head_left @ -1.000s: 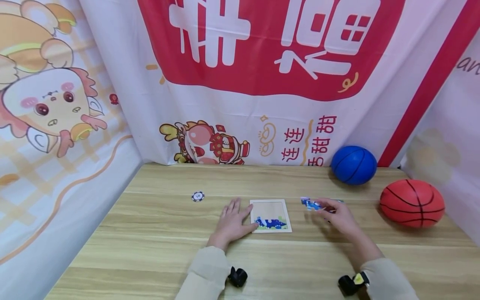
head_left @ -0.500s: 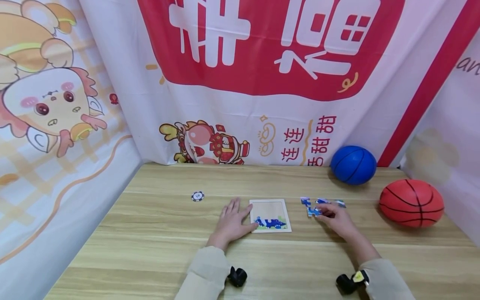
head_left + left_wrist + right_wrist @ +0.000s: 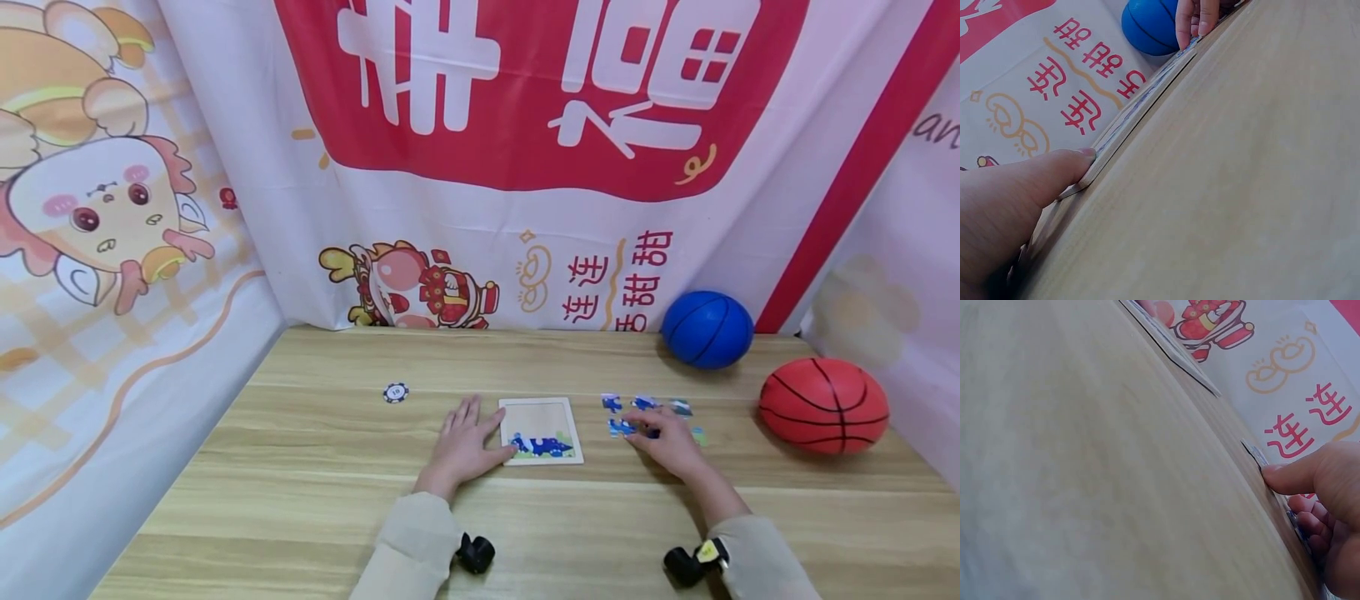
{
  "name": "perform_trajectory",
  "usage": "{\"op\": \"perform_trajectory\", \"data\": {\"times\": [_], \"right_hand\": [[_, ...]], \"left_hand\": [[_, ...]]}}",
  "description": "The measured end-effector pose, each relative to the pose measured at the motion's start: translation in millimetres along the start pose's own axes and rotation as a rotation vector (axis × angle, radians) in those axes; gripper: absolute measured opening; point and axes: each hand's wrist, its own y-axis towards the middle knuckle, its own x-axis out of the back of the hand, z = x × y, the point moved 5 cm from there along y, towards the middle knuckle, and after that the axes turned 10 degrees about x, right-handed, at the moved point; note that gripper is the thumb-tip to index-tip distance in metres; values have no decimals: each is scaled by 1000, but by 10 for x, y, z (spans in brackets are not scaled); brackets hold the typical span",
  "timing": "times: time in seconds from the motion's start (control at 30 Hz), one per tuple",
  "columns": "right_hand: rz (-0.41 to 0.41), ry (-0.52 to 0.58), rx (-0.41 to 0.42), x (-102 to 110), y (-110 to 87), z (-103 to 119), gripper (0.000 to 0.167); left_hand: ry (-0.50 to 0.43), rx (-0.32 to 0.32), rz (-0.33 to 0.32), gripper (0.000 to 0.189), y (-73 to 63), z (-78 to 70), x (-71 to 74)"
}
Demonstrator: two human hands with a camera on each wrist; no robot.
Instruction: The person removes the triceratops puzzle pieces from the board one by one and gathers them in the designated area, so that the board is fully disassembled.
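Note:
My left hand (image 3: 467, 442) lies spread beside the shallow puzzle tray (image 3: 577, 433), thumb against its lower left edge and index fingertip at its left side. In the left wrist view the thumb (image 3: 1054, 178) presses the tray's corner. Blue and green puzzle pieces (image 3: 543, 447) fill the tray's bottom strip; bare board shows above. To the right, my right hand (image 3: 671, 442) has thumb and index finger at the right end of a blue and white puzzle piece (image 3: 618, 428), low on the table. The right wrist view shows the thumb (image 3: 1291, 478) on that piece's edge; the index fingertip is hidden.
More loose pieces lie around the right hand, including a blue piece (image 3: 611, 403), a grey-green piece (image 3: 681, 407) and a green piece (image 3: 700, 436). A blue ball (image 3: 707, 329) and a red ball (image 3: 823, 407) stand right. A round chip (image 3: 396, 392) lies left.
The right hand has brought the blue and white piece down to the table and shifted slightly toward me, uncovering other loose pieces. The left hand and tray stay put.

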Motion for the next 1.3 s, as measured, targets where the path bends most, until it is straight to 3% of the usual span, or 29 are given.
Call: {"op": "perform_trajectory", "data": {"times": [0.2,0.37,0.6,0.8,1.07,1.3], "right_hand": [[64,-9,-38,-14,8,-7,32],[118,-33,-11,-1,14,38,37],[94,12,47,10,-6,299,38],[52,97,95,-145,-12,568,36],[118,217,62,-437,0,702,36],[121,124,134,-514,-21,736,35]], "left_hand": [[3,-13,-7,67,-4,-9,-4],[-3,-15,-2,65,-17,-7,-14],[-32,-14,-17,62,-29,-23,-5],[-60,-57,7,62,-64,-184,-24],[-131,-99,49,50,-95,-377,-101],[-123,-131,38,41,-111,-400,-111]]}}
